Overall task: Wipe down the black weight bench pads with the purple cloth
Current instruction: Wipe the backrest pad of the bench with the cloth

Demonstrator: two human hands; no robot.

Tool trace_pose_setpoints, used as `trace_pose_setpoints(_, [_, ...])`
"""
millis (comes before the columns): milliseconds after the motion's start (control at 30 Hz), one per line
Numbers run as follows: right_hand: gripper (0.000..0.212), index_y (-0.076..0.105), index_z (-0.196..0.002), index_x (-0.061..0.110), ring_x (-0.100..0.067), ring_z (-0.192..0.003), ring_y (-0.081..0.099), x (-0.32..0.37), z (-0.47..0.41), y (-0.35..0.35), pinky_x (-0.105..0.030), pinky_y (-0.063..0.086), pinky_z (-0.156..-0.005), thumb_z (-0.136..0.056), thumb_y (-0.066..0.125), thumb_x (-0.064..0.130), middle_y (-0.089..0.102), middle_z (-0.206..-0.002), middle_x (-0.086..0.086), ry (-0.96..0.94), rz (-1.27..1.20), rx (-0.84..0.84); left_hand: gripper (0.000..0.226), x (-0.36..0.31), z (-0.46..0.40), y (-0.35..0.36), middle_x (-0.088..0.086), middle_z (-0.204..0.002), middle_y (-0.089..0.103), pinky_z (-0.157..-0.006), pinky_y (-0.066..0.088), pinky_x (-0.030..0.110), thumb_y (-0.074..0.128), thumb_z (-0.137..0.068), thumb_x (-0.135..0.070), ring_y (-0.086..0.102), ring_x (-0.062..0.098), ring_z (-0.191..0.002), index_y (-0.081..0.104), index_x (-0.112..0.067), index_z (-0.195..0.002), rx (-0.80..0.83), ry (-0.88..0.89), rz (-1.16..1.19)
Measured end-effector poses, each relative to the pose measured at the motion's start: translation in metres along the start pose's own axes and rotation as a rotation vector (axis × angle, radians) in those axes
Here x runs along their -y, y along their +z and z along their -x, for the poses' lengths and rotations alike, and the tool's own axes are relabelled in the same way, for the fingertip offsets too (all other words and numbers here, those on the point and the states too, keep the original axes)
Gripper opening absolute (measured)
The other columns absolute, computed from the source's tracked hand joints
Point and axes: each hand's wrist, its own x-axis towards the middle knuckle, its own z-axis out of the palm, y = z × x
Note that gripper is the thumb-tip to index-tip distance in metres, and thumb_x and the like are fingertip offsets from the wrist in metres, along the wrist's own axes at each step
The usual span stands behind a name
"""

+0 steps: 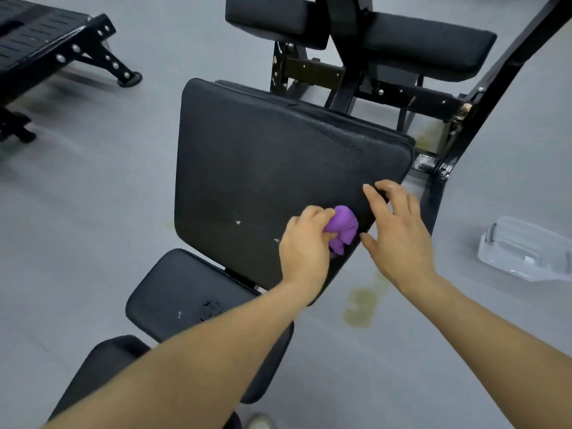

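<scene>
- Left hand (305,243) grips the bunched purple cloth (342,227), pressing it on the large back pad (263,168) near its right edge.
- Right hand (397,230), fingers loosely spread, rests on that edge.
- Seat pad (185,292) lies below.

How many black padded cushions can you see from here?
5. Large black back pad under the purple cloth; black seat pad below it; another pad by the left forearm; two pads behind. More may be hidden.
</scene>
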Motion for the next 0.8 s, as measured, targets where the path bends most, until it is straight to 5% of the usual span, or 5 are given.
trace_pose_setpoints(200, [0.097,0.026,-0.146,0.013,-0.022,-0.129,0.024,-0.005,-0.006,-0.007,-0.038,0.045,-0.092,-0.068,0.083,0.021,0.025,-0.146,-0.004,0.075,-0.046,-0.016,0.024,-0.008,-0.06,-0.015,-0.008,-0.097,0.057,-0.061,0.034,0.0,0.052,-0.091,-0.013,0.052,0.01,-0.086,0.062,-0.019,-0.112,-0.27,-0.306,0.213])
trace_pose_setpoints(333, [0.09,0.027,-0.145,0.009,-0.026,-0.127,0.035,-0.004,0.008,-0.002,-0.037,0.049,-0.08,-0.071,0.078,0.01,0.028,-0.146,-0.006,0.074,-0.074,-0.005,0.03,-0.016,-0.018,0.015,-0.009,-0.113,0.057,-0.068,0.03,0.01,0.05,-0.089,-0.016,0.041,0.007,-0.091,0.06,-0.024,-0.117,-0.124,-0.023,0.015])
trace_pose_setpoints(467, [0.086,0.026,-0.145,0.012,-0.022,-0.126,0.035,-0.006,0.012,-0.009,-0.035,0.048,-0.077,-0.075,0.074,0.008,0.026,-0.146,-0.001,0.07,-0.06,0.036,0.028,-0.008,-0.012,0.017,-0.012,-0.106,0.057,-0.06,0.029,0.007,0.038,-0.091,-0.037,0.036,-0.001,-0.08,0.059,-0.032,-0.109,0.056,0.024,-0.04])
trace_pose_setpoints(667, [0.079,0.03,-0.144,0.011,-0.024,-0.123,0.037,-0.006,-0.008,-0.019,-0.035,0.047,-0.081,-0.077,0.072,0.007,0.029,-0.143,-0.003,0.076,-0.079,-0.02,0.027,-0.039,-0.061,-0.002,-0.008,-0.111,0.056,-0.063,0.028,0.012,0.05,-0.092,-0.023,0.045,-0.002,-0.08,0.06,-0.026,-0.117,-0.144,-0.053,0.06])
trace_pose_setpoints(800, [0.078,0.029,-0.144,0.013,-0.021,-0.125,0.037,-0.007,0.0,-0.013,-0.032,0.047,-0.077,-0.078,0.069,0.006,0.029,-0.143,-0.001,0.079,-0.085,-0.005,0.029,-0.038,-0.031,0.006,-0.01,-0.114,0.058,-0.067,0.026,0.012,0.051,-0.091,-0.019,0.038,0.006,-0.093,0.06,-0.023,-0.118,-0.086,0.096,-0.03])
